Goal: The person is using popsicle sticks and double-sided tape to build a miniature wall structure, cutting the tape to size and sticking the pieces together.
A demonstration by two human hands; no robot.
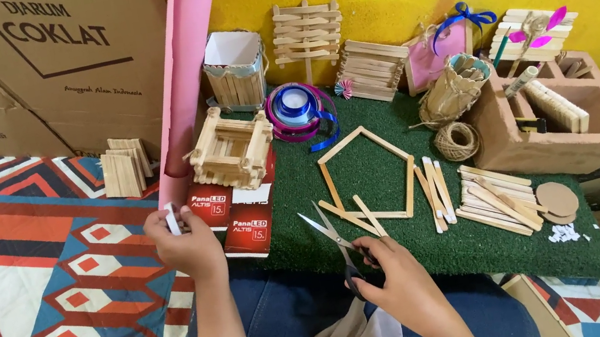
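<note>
A tall pink sheet [187, 65] of stiff paper or card stands on edge against stacked cardboard boxes [31, 67], its foot beside a green turf mat [491, 242] laid over a patterned floor covering [33, 319]. On the mat lie a house-shaped outline of wooden craft sticks [368, 175], a small stick-built log frame [232, 151], a loose pile of sticks [496, 200] and a ball of twine [457, 140]. The scissors [334, 240] are slim and silver-bladed with dark handles, blades parted, tips pointing up-left over the mat's near edge. The right hand [405, 285] has its fingers curled through and around the handles, gripping them. The left hand [183, 245] sits at the sheet's lower edge, fingers pinched closed on a small white piece [173, 219], possibly paper; the view is too small to tell.
</note>
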